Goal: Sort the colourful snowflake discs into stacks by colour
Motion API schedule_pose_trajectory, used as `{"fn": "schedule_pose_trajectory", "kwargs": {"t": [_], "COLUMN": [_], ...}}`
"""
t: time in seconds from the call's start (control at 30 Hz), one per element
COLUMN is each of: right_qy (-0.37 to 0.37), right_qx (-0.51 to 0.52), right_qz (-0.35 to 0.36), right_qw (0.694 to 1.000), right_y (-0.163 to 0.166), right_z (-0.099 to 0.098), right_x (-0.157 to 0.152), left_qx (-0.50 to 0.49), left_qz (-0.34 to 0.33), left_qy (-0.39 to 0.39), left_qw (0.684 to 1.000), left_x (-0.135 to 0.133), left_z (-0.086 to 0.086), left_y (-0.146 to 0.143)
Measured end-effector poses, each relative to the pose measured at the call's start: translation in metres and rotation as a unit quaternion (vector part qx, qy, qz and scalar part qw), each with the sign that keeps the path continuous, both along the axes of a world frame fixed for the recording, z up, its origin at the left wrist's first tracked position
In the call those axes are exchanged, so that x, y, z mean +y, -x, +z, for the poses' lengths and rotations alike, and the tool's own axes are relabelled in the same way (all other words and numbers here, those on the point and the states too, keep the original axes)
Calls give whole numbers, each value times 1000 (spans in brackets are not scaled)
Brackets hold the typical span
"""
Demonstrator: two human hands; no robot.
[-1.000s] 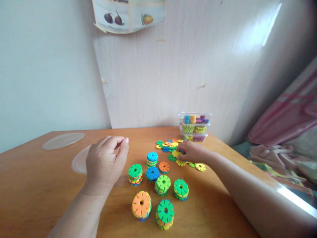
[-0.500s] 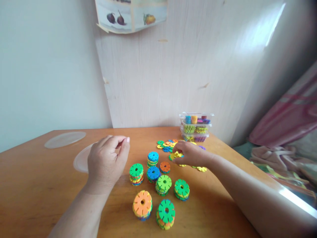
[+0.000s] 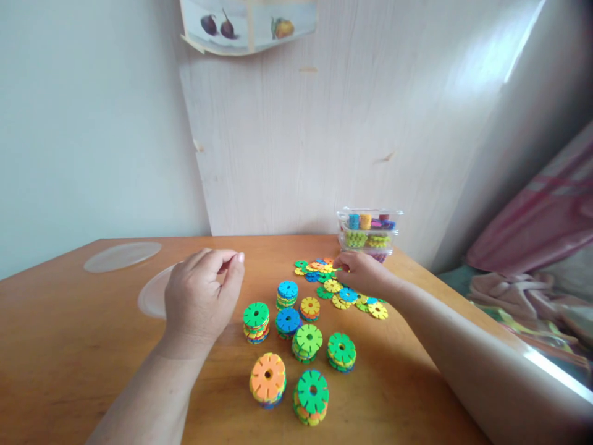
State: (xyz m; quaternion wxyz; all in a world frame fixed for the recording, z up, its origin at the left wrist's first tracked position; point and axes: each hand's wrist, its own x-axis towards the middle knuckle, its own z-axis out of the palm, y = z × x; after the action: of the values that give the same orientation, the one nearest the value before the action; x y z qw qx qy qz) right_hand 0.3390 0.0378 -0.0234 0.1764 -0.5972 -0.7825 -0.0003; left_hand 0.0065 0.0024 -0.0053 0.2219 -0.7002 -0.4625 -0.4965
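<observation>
My left hand (image 3: 201, 300) hovers over the wooden table (image 3: 69, 346) with its fingers curled and the thumb against a fingertip; I see nothing in it. Just to its right stand several short stacks of notched plastic discs: a green-topped stack (image 3: 256, 315), a blue-topped stack (image 3: 288, 289), a yellow-topped stack (image 3: 310, 306) and an orange-topped stack (image 3: 267, 374) nearest me. My right hand (image 3: 365, 275) reaches to the pile of loose discs (image 3: 317, 269) further back, its fingertips pinched together at the pile's right edge. What they pinch is hidden.
Stacked clear plastic boxes (image 3: 370, 238) with coloured pieces stand at the table's back right corner against the wall. Two clear round lids (image 3: 123, 256) lie at the back left. Beyond the table's right edge is a bed with pink cloth (image 3: 532, 235).
My right hand came forward from the loose pile to the small orange-topped stack, which now has a yellow disc on top, then went back to the pile. My left hand stayed put.
</observation>
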Motion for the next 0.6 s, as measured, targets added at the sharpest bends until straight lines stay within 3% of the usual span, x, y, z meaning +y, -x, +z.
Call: {"fn": "schedule_pose_trajectory", "kwargs": {"t": [0.17,0.6], "right_qy": [58,76], "right_qx": [-64,-77], "right_qz": [-48,-73], "right_qw": [995,991], "right_y": [-25,-26], "right_z": [-3,-11], "right_x": [5,8], "left_qx": [4,-4], "left_qz": [-7,-7], "left_qy": [2,9], "left_qw": [1000,1000], "left_x": [0,0], "left_z": [0,0], "left_y": [0,1]}}
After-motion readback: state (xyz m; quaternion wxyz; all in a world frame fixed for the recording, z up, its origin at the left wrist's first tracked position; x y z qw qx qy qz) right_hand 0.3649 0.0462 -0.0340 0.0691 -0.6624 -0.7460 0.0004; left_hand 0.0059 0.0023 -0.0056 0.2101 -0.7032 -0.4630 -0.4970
